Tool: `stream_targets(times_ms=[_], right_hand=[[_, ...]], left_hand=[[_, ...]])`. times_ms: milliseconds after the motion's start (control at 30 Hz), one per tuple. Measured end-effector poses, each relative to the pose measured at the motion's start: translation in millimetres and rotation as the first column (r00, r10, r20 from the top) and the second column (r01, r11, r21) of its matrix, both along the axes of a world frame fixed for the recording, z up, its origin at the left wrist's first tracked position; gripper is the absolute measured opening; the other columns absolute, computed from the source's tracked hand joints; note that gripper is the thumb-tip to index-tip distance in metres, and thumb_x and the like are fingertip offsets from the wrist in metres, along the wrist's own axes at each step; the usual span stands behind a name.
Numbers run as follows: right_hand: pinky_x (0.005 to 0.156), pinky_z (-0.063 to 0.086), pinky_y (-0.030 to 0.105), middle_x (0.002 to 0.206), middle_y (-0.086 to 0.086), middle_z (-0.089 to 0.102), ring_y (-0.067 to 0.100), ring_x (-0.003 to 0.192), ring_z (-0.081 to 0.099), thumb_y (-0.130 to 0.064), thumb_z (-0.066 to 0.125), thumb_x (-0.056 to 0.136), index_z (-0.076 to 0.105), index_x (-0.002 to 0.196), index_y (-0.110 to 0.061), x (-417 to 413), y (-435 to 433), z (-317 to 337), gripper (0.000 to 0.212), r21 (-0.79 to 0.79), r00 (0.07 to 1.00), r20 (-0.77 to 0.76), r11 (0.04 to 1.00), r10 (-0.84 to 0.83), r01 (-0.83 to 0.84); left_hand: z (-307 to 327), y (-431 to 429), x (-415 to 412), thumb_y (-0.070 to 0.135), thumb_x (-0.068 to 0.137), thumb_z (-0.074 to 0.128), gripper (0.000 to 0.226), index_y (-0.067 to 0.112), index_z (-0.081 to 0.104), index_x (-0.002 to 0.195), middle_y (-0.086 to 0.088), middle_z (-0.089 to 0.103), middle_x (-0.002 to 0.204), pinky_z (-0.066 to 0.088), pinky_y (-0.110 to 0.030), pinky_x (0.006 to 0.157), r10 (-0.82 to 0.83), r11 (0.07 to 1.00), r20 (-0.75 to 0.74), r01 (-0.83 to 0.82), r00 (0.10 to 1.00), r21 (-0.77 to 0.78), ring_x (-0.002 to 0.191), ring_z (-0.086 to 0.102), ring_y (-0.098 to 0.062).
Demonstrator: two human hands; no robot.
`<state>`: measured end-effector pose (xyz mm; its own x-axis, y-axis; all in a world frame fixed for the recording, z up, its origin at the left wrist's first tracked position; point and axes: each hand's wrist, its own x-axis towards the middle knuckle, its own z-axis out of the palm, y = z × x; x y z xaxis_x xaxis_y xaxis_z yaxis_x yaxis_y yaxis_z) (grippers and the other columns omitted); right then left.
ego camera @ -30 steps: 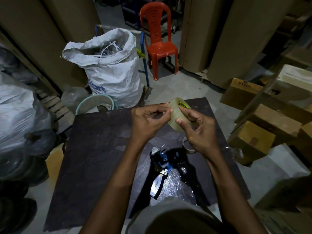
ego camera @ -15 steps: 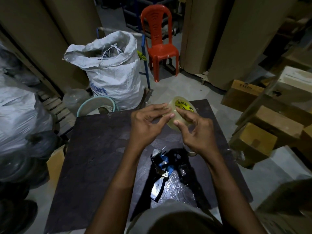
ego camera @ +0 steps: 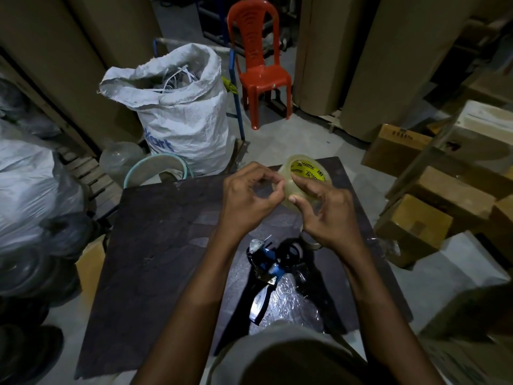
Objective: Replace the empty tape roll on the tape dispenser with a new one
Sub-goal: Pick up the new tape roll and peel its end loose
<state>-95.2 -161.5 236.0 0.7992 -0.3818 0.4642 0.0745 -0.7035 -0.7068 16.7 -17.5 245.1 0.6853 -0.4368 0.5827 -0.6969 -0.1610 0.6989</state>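
Turning the roll [ego camera: 304,168] above the table's [ego camera: 166,245] far edge, I now see its yellow core; my right hand [ego camera: 330,215] grips it, left hand [ego camera: 249,198] pinches its rim, hunting the end. Dispenser [ego camera: 265,262] waits unloaded.

beyond the fingers [ego camera: 261,173] a red plastic chair [ego camera: 256,65] stands on the floor, a white woven sack [ego camera: 180,118] and a teal-rimmed basin [ego camera: 155,169] to their left, cardboard boxes [ego camera: 416,226] stacked to their right, and beneath them the dark table [ego camera: 166,245] bearing crumpled clear film [ego camera: 288,301] nearer the person.
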Motion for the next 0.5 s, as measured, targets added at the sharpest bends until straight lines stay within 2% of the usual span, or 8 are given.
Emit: stream_targets(times_ms=[67,200,400,500], right_hand=[[0.097,0.049,0.020,0.119,0.010,0.077,0.010,0.107,0.066,-0.013,0.075,0.087,0.073,0.126,-0.006,0.4,1.4,0.4,0.040,-0.019,1.000,0.003,1.000,-0.016,0.016],[0.099,0.041,0.003,0.120,0.009,0.076,0.006,0.109,0.064,-0.009,0.076,0.087,0.072,0.126,-0.005,0.3,3.1,-0.2,0.040,0.005,1.000,0.006,1.000,-0.010,0.010],[0.100,0.042,0.004,0.120,0.007,0.076,0.006,0.109,0.064,-0.013,0.073,0.088,0.073,0.126,-0.006,-2.2,2.1,3.5,0.039,-0.009,1.000,0.029,1.000,-0.005,0.005],[0.099,0.042,0.004,0.121,-0.002,0.073,0.003,0.111,0.064,-0.015,0.073,0.089,0.072,0.128,-0.007,-3.8,2.0,4.9,0.040,0.013,0.999,0.032,1.000,0.007,-0.007]], left_hand=[[-1.2,-1.7,0.7,0.007,0.080,0.080,0.005,0.005,0.077,0.082,-0.003,0.073,0.083,0.059,-0.040,0.067,0.006,1.000,0.000,-0.006,1.000,0.013,0.075,0.071,-0.016],[-3.0,-6.1,-1.7,0.005,0.078,0.078,0.007,0.004,0.072,0.080,-0.003,0.069,0.080,0.057,-0.039,0.067,0.033,0.999,0.028,-0.033,0.999,0.023,0.073,0.067,-0.017],[-1.4,-10.3,-4.5,0.005,0.077,0.075,0.008,0.004,0.069,0.080,-0.004,0.067,0.080,0.055,-0.035,0.067,0.077,0.996,0.105,-0.081,0.991,0.033,0.072,0.064,-0.017],[2.5,-8.3,-4.3,0.005,0.081,0.075,0.005,0.004,0.071,0.083,-0.003,0.069,0.083,0.056,-0.034,0.070,0.071,0.997,0.064,-0.073,0.995,0.019,0.076,0.066,-0.016]])
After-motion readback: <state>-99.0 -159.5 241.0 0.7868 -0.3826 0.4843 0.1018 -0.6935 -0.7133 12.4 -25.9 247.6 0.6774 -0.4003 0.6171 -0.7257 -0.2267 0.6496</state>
